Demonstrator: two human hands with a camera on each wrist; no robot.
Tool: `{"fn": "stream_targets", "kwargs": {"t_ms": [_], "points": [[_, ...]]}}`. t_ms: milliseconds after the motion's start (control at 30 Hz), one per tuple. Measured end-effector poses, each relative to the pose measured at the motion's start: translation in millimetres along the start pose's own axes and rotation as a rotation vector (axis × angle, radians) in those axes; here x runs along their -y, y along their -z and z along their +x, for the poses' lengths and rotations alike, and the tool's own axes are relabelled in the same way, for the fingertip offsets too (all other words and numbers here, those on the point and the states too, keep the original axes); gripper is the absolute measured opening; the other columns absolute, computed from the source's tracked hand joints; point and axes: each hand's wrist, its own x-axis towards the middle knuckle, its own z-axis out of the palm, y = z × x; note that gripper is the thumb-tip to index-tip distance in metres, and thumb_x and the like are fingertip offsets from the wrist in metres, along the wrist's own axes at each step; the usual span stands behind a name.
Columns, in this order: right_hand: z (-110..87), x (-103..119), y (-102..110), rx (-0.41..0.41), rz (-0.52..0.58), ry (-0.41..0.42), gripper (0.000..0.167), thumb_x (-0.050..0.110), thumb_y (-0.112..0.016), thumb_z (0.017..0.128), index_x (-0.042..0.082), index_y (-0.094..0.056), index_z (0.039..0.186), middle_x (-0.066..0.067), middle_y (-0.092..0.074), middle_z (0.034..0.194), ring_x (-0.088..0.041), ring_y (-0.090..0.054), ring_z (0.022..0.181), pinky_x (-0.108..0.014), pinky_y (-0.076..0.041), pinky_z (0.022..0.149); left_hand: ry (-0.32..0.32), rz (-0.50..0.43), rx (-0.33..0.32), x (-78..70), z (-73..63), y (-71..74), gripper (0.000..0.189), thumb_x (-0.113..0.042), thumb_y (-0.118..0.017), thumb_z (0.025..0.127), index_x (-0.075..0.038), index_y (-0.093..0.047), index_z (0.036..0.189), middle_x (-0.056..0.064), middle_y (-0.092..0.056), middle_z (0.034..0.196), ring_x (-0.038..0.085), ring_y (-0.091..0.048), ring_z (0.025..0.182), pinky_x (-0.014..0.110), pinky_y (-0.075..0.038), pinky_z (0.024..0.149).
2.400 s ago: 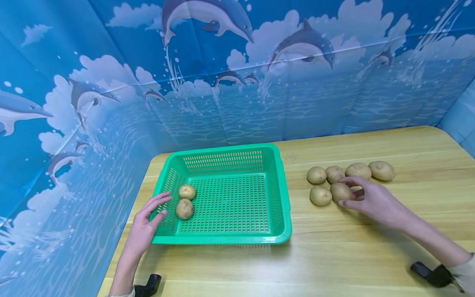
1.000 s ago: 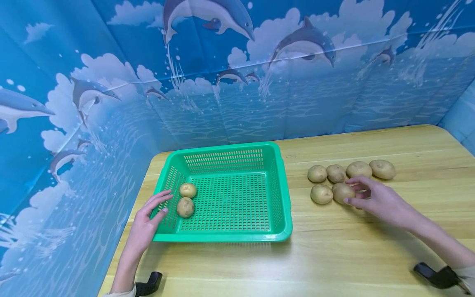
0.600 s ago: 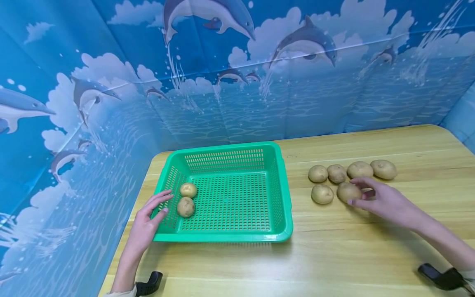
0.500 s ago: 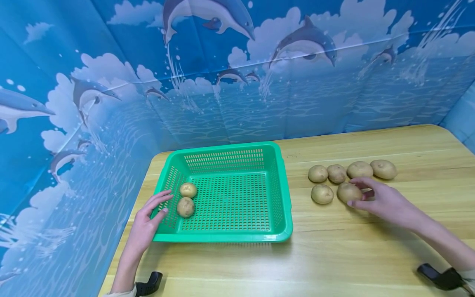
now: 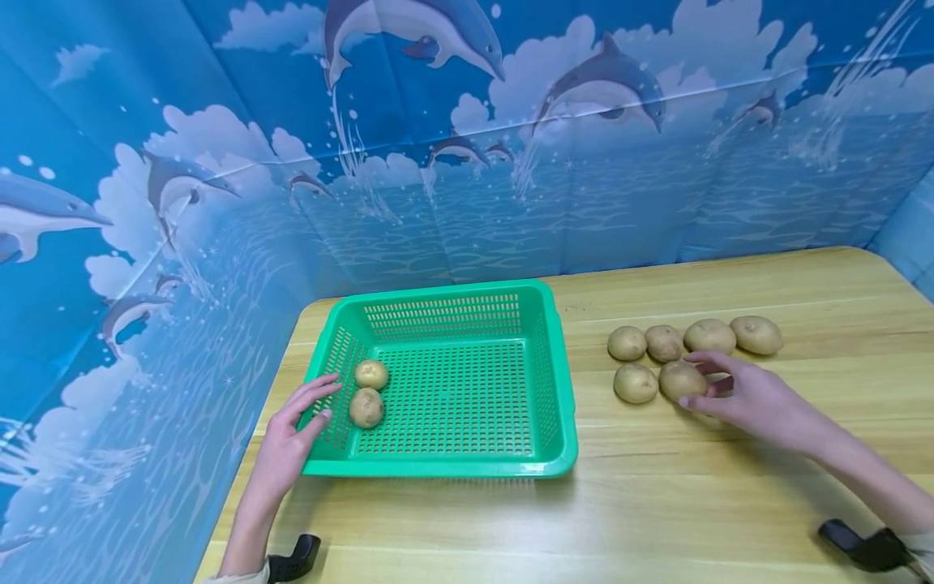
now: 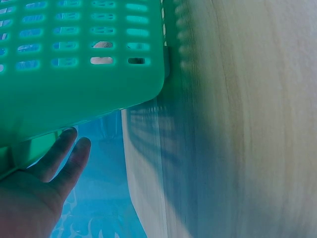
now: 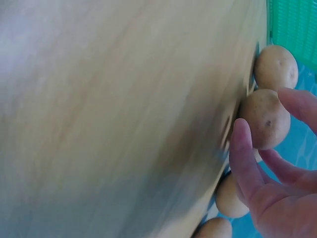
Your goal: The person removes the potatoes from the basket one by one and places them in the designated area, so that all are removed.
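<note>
With thumb and fingers, my right hand (image 5: 755, 399) holds a round tan potato (image 5: 679, 380) low over the wooden table; the right wrist view shows the same potato (image 7: 266, 119) between the fingertips. Just left of it lies another potato (image 5: 636, 384). Behind runs a row of several more, from a small potato (image 5: 627, 344) to a long one (image 5: 756, 335). My left hand (image 5: 284, 444) rests over the left rim of the green plastic basket (image 5: 438, 468), fingers extended loosely. Two potatoes lie inside near that side, one lighter potato (image 5: 371, 374) behind a browner one (image 5: 366, 408).
The wooden table (image 5: 584, 527) carries the basket on its left and the loose potatoes right of centre. A blue dolphin-print cloth (image 5: 511, 211) hangs behind and along the left side. A dark wrist camera (image 5: 293, 560) sits at my left wrist.
The potato in my right hand shifted right, away from its neighbour, then came slightly back left toward it. My left hand and the basket stay in place.
</note>
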Motion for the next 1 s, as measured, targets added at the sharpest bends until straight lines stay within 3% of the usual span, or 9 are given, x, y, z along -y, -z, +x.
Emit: {"fn": "stream_targets", "kwargs": {"t_ms": [233, 433, 567, 733, 867, 1000], "points": [[-3.6, 2, 9, -0.039, -0.01, 0.028, 0.064, 0.029, -0.077, 0.087, -0.006, -0.051, 0.134, -0.022, -0.061, 0.121, -0.03, -0.063, 0.095, -0.027, -0.053, 0.066, -0.003, -0.001, -0.005, 1.0, -0.3, 0.5, 0.035, -0.002, -0.055, 0.099, -0.006, -0.06, 0.133, -0.002, -0.047, 0.146, 0.019, -0.029, 0.142, 0.054, -0.026, 0.11], [-6.0, 13, 16, -0.048, 0.01, 0.082, 0.055, 0.027, -0.07, 0.094, -0.003, -0.05, 0.136, -0.022, -0.053, 0.131, -0.037, -0.055, 0.108, -0.021, -0.05, 0.075, -0.015, -0.012, -0.005, 2.0, 0.5, 0.6, 0.035, -0.001, -0.055, 0.098, -0.005, -0.06, 0.133, 0.0, -0.047, 0.147, 0.022, -0.028, 0.143, 0.058, -0.024, 0.111], [-6.0, 27, 16, -0.08, -0.012, 0.136, 0.051, 0.026, -0.068, 0.095, 0.001, -0.051, 0.136, -0.018, -0.054, 0.13, -0.038, -0.053, 0.111, -0.019, -0.045, 0.082, -0.02, -0.021, -0.002, 1.9, 1.2, 0.3, 0.036, 0.0, -0.055, 0.098, -0.005, -0.06, 0.133, 0.003, -0.046, 0.147, 0.025, -0.028, 0.143, 0.061, -0.022, 0.111], [-0.3, 51, 12, -0.123, -0.047, 0.206, 0.047, 0.024, -0.07, 0.094, 0.008, -0.055, 0.136, -0.012, -0.058, 0.128, -0.034, -0.058, 0.108, -0.031, -0.048, 0.083, -0.021, -0.02, -0.005, 1.9, 1.9, 0.0, 0.035, -0.001, -0.055, 0.098, -0.006, -0.061, 0.133, 0.003, -0.047, 0.147, 0.024, -0.028, 0.143, 0.061, -0.022, 0.111], [7.4, 71, 7, -0.115, -0.053, 0.259, 0.046, 0.023, -0.07, 0.094, 0.012, -0.056, 0.136, -0.007, -0.062, 0.123, -0.024, -0.061, 0.102, -0.029, -0.051, 0.079, -0.021, -0.017, -0.007, 2.5, 1.6, 0.1, 0.035, -0.002, -0.056, 0.098, -0.005, -0.061, 0.133, 0.002, -0.047, 0.147, 0.023, -0.028, 0.143, 0.059, -0.022, 0.111], [13.1, 91, 5, -0.086, -0.074, 0.297, 0.044, 0.026, -0.069, 0.094, 0.016, -0.056, 0.135, -0.002, -0.063, 0.121, -0.017, -0.06, 0.1, -0.036, -0.053, 0.078, -0.021, -0.015, -0.007, 3.0, 1.4, 0.2, 0.035, -0.002, -0.056, 0.098, -0.006, -0.061, 0.133, 0.002, -0.047, 0.147, 0.023, -0.028, 0.143, 0.059, -0.023, 0.111]]}}
